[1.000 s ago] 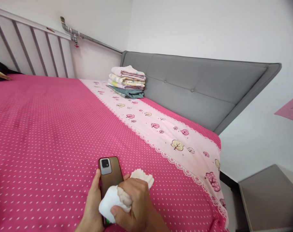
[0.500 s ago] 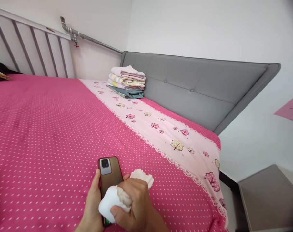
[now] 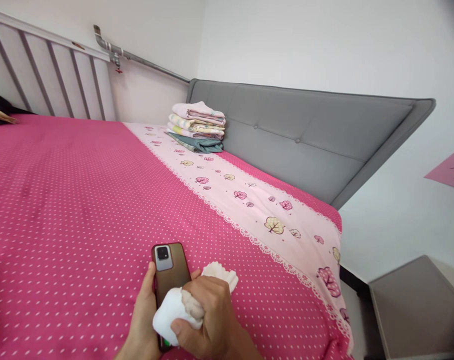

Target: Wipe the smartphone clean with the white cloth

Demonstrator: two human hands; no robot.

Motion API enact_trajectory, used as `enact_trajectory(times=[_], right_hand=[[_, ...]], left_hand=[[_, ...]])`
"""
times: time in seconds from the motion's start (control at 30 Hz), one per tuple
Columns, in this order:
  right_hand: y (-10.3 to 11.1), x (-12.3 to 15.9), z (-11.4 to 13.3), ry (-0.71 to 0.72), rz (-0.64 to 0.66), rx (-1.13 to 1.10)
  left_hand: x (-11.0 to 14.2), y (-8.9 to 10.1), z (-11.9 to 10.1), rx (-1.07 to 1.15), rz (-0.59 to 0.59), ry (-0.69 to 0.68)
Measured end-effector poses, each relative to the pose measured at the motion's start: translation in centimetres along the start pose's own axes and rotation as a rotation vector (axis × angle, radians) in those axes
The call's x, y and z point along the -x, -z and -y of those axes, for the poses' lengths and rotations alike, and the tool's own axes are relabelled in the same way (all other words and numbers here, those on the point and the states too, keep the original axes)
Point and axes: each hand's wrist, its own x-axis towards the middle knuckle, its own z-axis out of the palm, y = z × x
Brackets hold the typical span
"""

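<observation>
My left hand grips a phone in a dark-edged case, its back and camera block turned up. Bunched in my right hand is a soft white cloth, which lies over the lower part of the phone. A pale, ruffled end sticks out behind my right knuckles; whether it belongs to the same cloth is hidden. Fingertips of the left hand show at the phone's right edge. Both hands are over a pink polka-dot bedspread.
Folded fabrics are stacked against the grey headboard. A white radiator and a pipe with a red-handled valve run along the far wall. To the right are a grey-brown bedside cabinet and a pink note.
</observation>
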Motion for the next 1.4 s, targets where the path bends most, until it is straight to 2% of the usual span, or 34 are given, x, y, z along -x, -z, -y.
enact_trajectory(times=[0.9, 1.4], right_hand=[[-0.09, 0.13, -0.17, -0.015, 0.005, -0.017], [-0.06, 0.13, -0.15, -0.013, 0.005, -0.030]], left_hand=[[-0.46, 0.41, 0.09, 0.035, -0.001, -0.004], [0.08, 0.06, 0.04, 0.018, -0.007, 0.042]])
